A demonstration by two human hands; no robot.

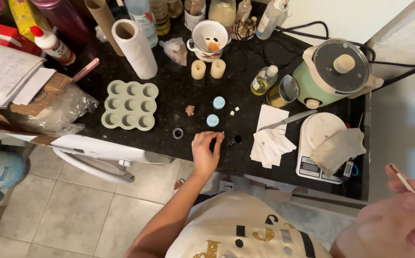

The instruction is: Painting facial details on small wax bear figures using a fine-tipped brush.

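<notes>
Item: small dark bottle [236,140], open-mouthed, standing upright near the front edge of the black counter [178,91], just beside the left hand, at its 3 o'clock.

Left hand [206,152]: fingers curled loosely, tips pinched on a tiny pale object too small to identify; not touching the bottle.

Right hand [398,220]: close to the camera at lower right, fingers closed on a thin stick [402,179], held pencil-fashion.

Handling, by judgement: the bottle is likely glass, light, rigid, smooth, breakable and easily tipped; best gripped round the body between thumb and two fingers, upright, since it is uncapped.

Nearby: two light-blue caps [215,111] at the bottle's 11 o'clock; small ring [177,133] at 9; white folded papers [270,136] at 3, knife [287,120] lying on them; green silicone mould [130,105] at 10; kitchen scale [318,148] further off at 3.
</notes>
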